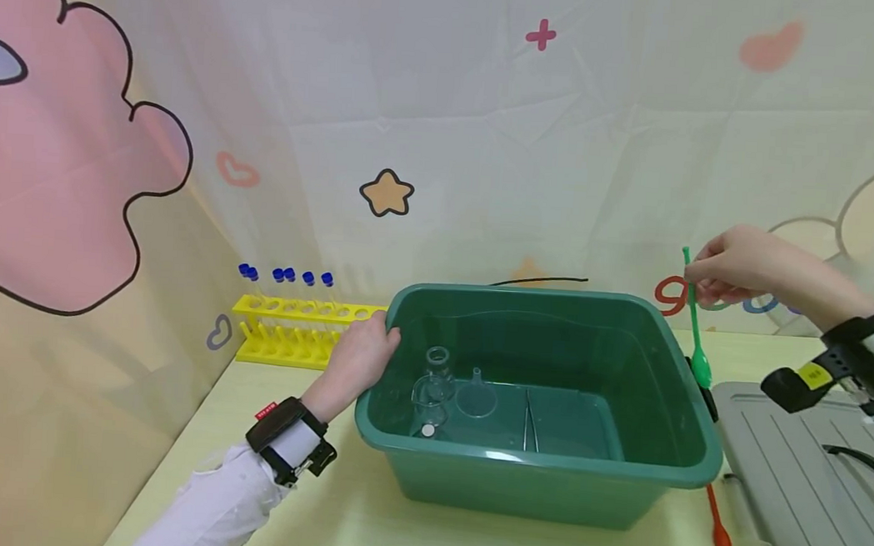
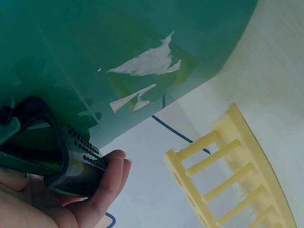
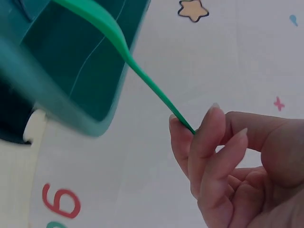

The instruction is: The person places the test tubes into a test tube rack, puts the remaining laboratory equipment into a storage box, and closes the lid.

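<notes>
A green plastic tub [image 1: 642,473] stands on the pale table. My left hand [image 1: 360,352] grips the tub's left rim, its fingers [image 2: 107,178] curled under the dark handle [image 2: 71,161]. Inside the tub lie a clear glass flask [image 1: 436,377], a glass funnel [image 1: 476,395] and metal tweezers [image 1: 530,421]. My right hand [image 1: 734,266] pinches a green plastic spoon [image 1: 695,322] by its upper handle, so the spoon hangs bowl-down just outside the tub's right rim. In the right wrist view the thin green spoon handle [image 3: 152,90] runs from the fingers [image 3: 204,137] toward the tub [image 3: 61,71].
A yellow test-tube rack [image 1: 294,327] with blue-capped tubes stands behind my left hand, seen close in the left wrist view as a rack [image 2: 223,175]. A grey ribbed tray [image 1: 807,488] sits at the right. An orange spoon [image 1: 717,524] lies between tub and tray.
</notes>
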{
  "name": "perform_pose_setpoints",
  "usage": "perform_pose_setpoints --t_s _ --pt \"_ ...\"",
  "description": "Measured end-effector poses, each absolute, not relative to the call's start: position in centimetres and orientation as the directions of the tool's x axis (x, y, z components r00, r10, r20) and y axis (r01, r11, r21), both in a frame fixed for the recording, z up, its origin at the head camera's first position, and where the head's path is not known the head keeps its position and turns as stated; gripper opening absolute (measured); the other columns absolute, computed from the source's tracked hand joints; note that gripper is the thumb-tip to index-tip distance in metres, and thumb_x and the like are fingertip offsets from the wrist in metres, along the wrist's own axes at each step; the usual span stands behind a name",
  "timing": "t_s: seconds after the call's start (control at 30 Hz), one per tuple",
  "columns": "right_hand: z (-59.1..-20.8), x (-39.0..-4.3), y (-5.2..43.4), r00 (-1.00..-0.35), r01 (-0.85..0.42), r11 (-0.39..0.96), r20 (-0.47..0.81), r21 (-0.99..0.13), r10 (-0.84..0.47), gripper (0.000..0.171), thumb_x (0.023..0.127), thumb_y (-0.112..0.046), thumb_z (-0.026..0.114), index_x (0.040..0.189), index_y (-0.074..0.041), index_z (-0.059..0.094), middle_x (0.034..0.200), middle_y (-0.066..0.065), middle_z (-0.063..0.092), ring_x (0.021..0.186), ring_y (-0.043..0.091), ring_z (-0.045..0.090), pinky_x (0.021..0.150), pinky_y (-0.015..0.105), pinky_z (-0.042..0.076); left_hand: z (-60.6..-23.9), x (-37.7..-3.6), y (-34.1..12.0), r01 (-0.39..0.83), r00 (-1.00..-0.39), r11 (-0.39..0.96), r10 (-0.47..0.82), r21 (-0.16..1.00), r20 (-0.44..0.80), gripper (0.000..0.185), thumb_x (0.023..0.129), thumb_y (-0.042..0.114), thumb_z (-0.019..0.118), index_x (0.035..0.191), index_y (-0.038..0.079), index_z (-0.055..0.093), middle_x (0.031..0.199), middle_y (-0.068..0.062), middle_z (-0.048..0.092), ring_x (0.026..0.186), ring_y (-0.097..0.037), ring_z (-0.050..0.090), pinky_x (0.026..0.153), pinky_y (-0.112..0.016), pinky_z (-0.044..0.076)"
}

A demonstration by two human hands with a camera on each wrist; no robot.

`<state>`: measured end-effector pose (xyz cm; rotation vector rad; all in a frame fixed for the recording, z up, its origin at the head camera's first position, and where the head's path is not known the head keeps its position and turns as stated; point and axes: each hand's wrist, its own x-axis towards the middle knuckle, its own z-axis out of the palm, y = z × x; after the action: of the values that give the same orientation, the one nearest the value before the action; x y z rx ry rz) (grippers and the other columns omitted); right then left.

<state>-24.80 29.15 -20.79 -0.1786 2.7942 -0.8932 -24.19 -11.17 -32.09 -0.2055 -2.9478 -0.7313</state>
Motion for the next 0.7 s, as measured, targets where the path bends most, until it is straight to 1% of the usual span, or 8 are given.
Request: perform_pose_setpoints --t_s 0.1,0.23,0.33,0.43,0.5,0.63,0.7 --pt "-20.3 -25.1 27.3 -0.971 -0.066 0.801 -0.145 -0.595 -0.188 0.020 0.085 -0.012 0.053 0.084 0.008 0.059 0.061 0.006 0.058 0.052 0.016 0.051 0.049 0.026 0.044 -32.1 -24.2 -11.2 0.163 -0.984 0.875 0.111 0.455 0.139 0.018 0.093 0.016 0.048 0.092 -0.002 0.051 0.064 -0.008 0.048 0.057 -0.020 0.056 0.049 -0.025 0.048" --pt "-20.1 -25.4 24.8 -0.960 -0.092 0.796 -0.158 -0.598 -0.230 0.017 0.084 -0.011 0.053 0.080 0.004 0.061 0.061 0.006 0.058 0.051 0.014 0.049 0.049 0.025 0.042 -32.1 -24.2 -11.3 0.171 -0.982 0.873 0.116 0.456 0.146 0.018 0.093 0.015 0.048 0.092 -0.002 0.051 0.064 -0.008 0.048 0.057 -0.020 0.056 0.049 -0.025 0.048" --pt "-20.5 -25.6 23.0 -0.945 -0.100 0.778 -0.185 -0.620 -0.269 0.017 0.085 -0.009 0.052 0.081 0.006 0.061 0.061 0.006 0.059 0.051 0.013 0.052 0.049 0.024 0.041 -32.1 -24.1 -11.3 0.164 -0.984 0.876 0.110 0.453 0.143 0.018 0.093 0.016 0.049 0.092 -0.002 0.051 0.064 -0.008 0.048 0.056 -0.020 0.055 0.049 -0.025 0.048" --pt "-21.5 -25.8 21.3 -0.926 -0.126 0.775 -0.206 -0.619 -0.315 0.017 0.086 -0.007 0.052 0.081 0.006 0.061 0.060 0.005 0.059 0.051 0.013 0.053 0.049 0.024 0.042 -32.1 -24.1 -11.4 0.154 -0.985 0.878 0.101 0.454 0.138 0.018 0.093 0.016 0.049 0.092 -0.002 0.051 0.064 -0.008 0.048 0.057 -0.020 0.055 0.049 -0.024 0.048" --pt "-22.3 -25.9 20.4 -0.913 -0.146 0.778 -0.220 -0.611 -0.344 0.017 0.086 -0.005 0.052 0.075 0.005 0.060 0.058 0.005 0.058 0.049 0.012 0.052 0.048 0.024 0.040 -32.1 -24.1 -11.4 0.157 -0.985 0.878 0.106 0.451 0.137 0.018 0.093 0.016 0.049 0.092 -0.002 0.051 0.064 -0.008 0.048 0.057 -0.020 0.055 0.049 -0.025 0.048" --pt "-23.9 -26.3 19.0 -0.899 -0.177 0.797 -0.234 -0.578 -0.369 0.025 0.085 -0.003 0.052 0.061 -0.002 0.059 0.053 0.004 0.056 0.042 0.009 0.043 0.044 0.023 0.034 -32.0 -24.1 -11.3 0.161 -0.985 0.874 0.111 0.458 0.134 0.018 0.093 0.016 0.048 0.093 -0.002 0.051 0.065 -0.008 0.049 0.059 -0.021 0.057 0.050 -0.026 0.049" --pt "-24.5 -26.5 18.5 -0.899 -0.193 0.808 -0.230 -0.556 -0.373 0.027 0.084 -0.003 0.052 0.057 -0.003 0.060 0.051 0.004 0.056 0.040 0.009 0.041 0.042 0.022 0.033 -32.0 -24.2 -11.3 0.157 -0.986 0.871 0.109 0.465 0.129 0.018 0.093 0.016 0.048 0.093 -0.002 0.051 0.066 -0.008 0.049 0.060 -0.021 0.058 0.051 -0.026 0.049"
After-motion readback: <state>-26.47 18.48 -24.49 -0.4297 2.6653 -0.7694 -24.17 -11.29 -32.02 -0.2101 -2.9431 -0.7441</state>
